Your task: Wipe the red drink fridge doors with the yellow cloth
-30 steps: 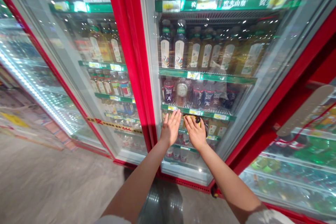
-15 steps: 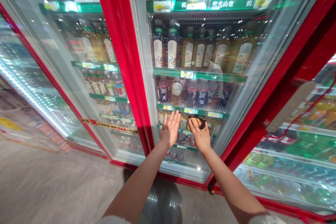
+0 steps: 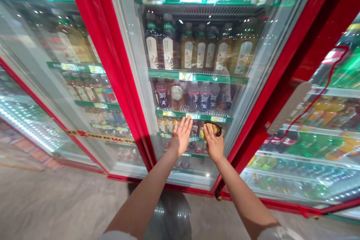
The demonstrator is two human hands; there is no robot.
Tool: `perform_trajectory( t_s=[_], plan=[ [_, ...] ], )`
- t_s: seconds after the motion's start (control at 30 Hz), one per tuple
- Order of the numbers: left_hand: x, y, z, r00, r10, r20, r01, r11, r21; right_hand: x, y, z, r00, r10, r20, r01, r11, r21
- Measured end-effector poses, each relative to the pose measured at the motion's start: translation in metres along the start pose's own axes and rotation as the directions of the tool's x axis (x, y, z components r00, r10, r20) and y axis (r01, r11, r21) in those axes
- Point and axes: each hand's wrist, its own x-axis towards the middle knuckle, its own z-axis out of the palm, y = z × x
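A glass cooler door (image 3: 188,176) in a red frame stands in front of me, with bottles on green-edged shelves behind it. My left hand (image 3: 181,135) is raised before the lower half of the glass, fingers spread, with nothing in it. To its right, my right hand (image 3: 214,143) holds a yellow and black object (image 3: 218,130) against the glass. The fingers cover much of this object, so its full shape is hidden.
A long grey handle (image 3: 289,108) and a red cord (image 3: 323,93) are on the right. More drink coolers flank this one on both sides. The grey floor (image 3: 70,202) lies below.
The view has shifted to the right, so the coolers appear farther left. My right hand still has the yellow and black object, and my left hand remains spread.
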Motion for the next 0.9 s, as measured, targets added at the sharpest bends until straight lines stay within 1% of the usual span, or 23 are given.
perform_trajectory(
  t_s=[0.07,0.1,0.13,0.2,0.27,0.33,0.37,0.43,0.47,0.53,0.6,0.67,0.73,0.8,0.87,0.9],
  plan=[
    [0.005,0.005,0.003,1.0,0.017,-0.016,-0.017,1.0,-0.006,0.016,0.006,-0.01,0.995,-0.098,0.033,0.097,0.995,0.014],
    [0.007,0.007,0.003,0.999,0.021,-0.028,-0.021,1.0,-0.011,0.025,0.013,-0.017,0.994,-0.104,0.033,0.103,0.995,0.015],
    [0.01,0.01,0.003,0.999,0.021,-0.039,-0.022,1.0,-0.017,0.032,0.021,-0.023,0.996,-0.081,0.021,0.081,0.997,0.013],
    [0.013,0.016,0.001,0.998,0.015,-0.056,-0.017,0.999,-0.028,0.034,0.04,-0.032,0.999,0.025,-0.031,-0.025,1.0,0.004],
    [0.014,0.022,0.001,0.998,0.013,-0.06,-0.015,0.999,-0.035,0.021,0.055,-0.032,0.986,0.142,-0.089,-0.143,0.99,0.0],
    [0.013,0.027,0.003,0.998,0.022,-0.06,-0.025,0.999,-0.038,0.0,0.059,-0.026,0.975,0.194,-0.105,-0.195,0.981,-0.005],
    [0.013,0.029,0.004,0.998,0.031,-0.06,-0.033,0.999,-0.039,-0.008,0.058,-0.022,0.978,0.187,-0.095,-0.188,0.982,-0.009],
    [0.014,0.034,0.007,0.997,0.047,-0.068,-0.05,0.998,-0.044,-0.015,0.052,-0.017,0.992,0.116,-0.056,-0.117,0.993,-0.016],
    [0.016,0.036,0.008,0.996,0.056,-0.075,-0.059,0.997,-0.048,-0.011,0.05,-0.018,0.997,0.066,-0.032,-0.067,0.998,-0.019],
    [0.022,0.042,0.008,0.993,0.074,-0.096,-0.079,0.995,-0.06,0.004,0.05,-0.024,1.0,-0.008,-0.005,0.008,1.0,-0.028],
    [0.03,0.051,0.006,0.989,0.09,-0.119,-0.099,0.993,-0.071,0.021,0.058,-0.034,1.0,-0.007,-0.021,0.006,0.999,-0.05],
    [0.036,0.061,0.003,0.986,0.099,-0.138,-0.11,0.991,-0.072,0.025,0.073,-0.041,0.996,0.059,-0.069,-0.064,0.995,-0.078],
    [0.038,0.071,0.002,0.984,0.107,-0.143,-0.116,0.991,-0.06,0.01,0.087,-0.041,0.986,0.126,-0.106,-0.137,0.986,-0.099],
    [0.038,0.08,0.002,0.984,0.116,-0.134,-0.123,0.992,-0.041,-0.017,0.098,-0.035,0.981,0.154,-0.117,-0.167,0.979,-0.113],
    [0.036,0.086,0.003,0.985,0.128,-0.115,-0.132,0.991,-0.03,-0.042,0.104,-0.028,0.985,0.13,-0.111,-0.143,0.982,-0.122],
    [0.036,0.088,0.003,0.986,0.132,-0.105,-0.136,0.99,-0.028,-0.05,0.107,-0.027,0.988,0.11,-0.105,-0.122,0.985,-0.122]
  ],
)
